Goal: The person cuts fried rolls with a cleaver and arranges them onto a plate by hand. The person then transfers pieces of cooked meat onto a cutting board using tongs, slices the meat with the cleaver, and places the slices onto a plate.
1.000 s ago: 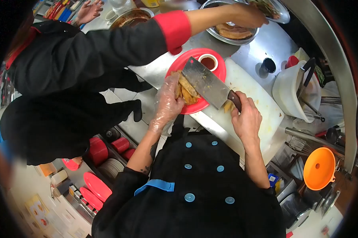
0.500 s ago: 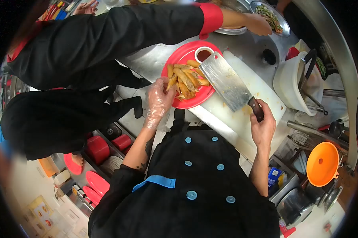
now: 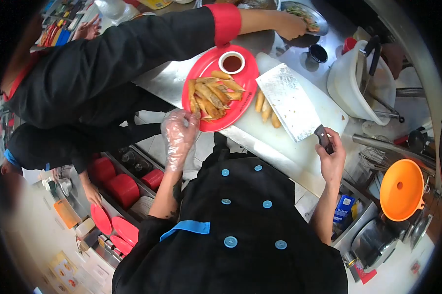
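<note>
My left hand [image 3: 179, 133], in a clear plastic glove, has its fingers curled at the lower left rim of a red oval plate [image 3: 245, 93]. Several fried rolls [image 3: 211, 100] are heaped on that plate, beside a white cup of dark red sauce [image 3: 231, 62]. In my right hand [image 3: 332, 157] is the dark handle of a cleaver [image 3: 290, 103]. Its broad blade lies over a white cutting board [image 3: 328, 115]. More roll pieces [image 3: 266, 109] rest on the board, between plate and blade. Whether my gloved fingers pinch the rim or a roll is unclear.
A co-worker's black sleeve [image 3: 128, 54] reaches across the top to a metal dish of chopped food [image 3: 316, 22]. On the right are a white tub with utensils [image 3: 336, 83], a dark cup [image 3: 317, 54] and an orange funnel [image 3: 402, 190]. Another person reaches toward red plates [image 3: 101, 219] at lower left.
The cleaver has moved right, off the plate and over the board, uncovering the rolls. My left hand has drawn back from the heap to the rim. The co-worker's metal dish has shifted.
</note>
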Demonstrator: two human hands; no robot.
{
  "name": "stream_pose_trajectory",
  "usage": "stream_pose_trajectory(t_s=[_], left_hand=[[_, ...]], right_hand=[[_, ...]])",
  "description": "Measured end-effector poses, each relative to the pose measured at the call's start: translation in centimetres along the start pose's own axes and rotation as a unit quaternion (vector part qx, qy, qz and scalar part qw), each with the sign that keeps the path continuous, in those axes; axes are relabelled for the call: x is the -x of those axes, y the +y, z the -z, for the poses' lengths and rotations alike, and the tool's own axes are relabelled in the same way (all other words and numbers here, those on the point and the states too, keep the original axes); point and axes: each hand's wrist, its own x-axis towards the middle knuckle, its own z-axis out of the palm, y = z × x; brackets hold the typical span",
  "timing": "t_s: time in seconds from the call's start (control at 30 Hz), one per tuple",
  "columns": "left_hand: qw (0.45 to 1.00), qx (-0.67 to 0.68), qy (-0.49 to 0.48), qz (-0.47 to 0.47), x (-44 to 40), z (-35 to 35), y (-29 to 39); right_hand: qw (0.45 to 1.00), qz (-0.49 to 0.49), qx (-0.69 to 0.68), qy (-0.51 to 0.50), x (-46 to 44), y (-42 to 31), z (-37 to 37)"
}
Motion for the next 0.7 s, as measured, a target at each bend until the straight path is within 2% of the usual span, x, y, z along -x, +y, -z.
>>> stream_pose_trajectory(t_s=[0.07,0.13,0.2,0.27,0.33,0.37,0.43,0.53,0.6,0.7], left_hand=[[0.987,0.039,-0.109,0.112,-0.2,0.0,-0.1],[0.99,0.077,-0.101,0.068,-0.2,-0.2,0.7],[0.995,0.095,0.022,-0.005,-0.4,0.6,2.6],[0.995,0.091,0.015,-0.032,-1.0,1.4,6.5],[0.976,0.133,-0.009,-0.174,-1.1,0.8,10.2],[0.973,0.155,-0.114,-0.126,-0.2,-0.7,10.8],[0.975,0.042,-0.174,-0.134,0.7,-2.7,13.6],[0.97,0.012,-0.216,-0.11,1.0,-4.6,16.5],[0.971,-0.005,-0.209,-0.119,1.0,-6.7,16.2],[0.969,-0.009,-0.21,-0.128,0.8,-8.2,16.0]], right_hand=[[1.0,-0.009,0.003,0.014,0.2,1.5,1.4],[0.999,-0.038,0.011,0.018,0.5,2.8,2.8],[0.998,-0.042,0.019,0.037,0.9,4.4,3.7],[0.997,-0.047,0.026,0.054,1.5,5.4,4.2],[0.994,-0.058,0.067,0.061,2.1,5.4,3.8],[0.995,-0.04,0.066,0.063,2.4,5.8,3.3],[0.996,-0.055,0.054,0.053,3.1,6.4,2.0],[0.994,-0.072,0.067,0.044,4.0,5.7,0.2],[0.994,-0.041,0.08,0.064,4.6,6.6,-1.2],[0.995,-0.046,0.078,0.047,4.6,6.3,-2.3]])
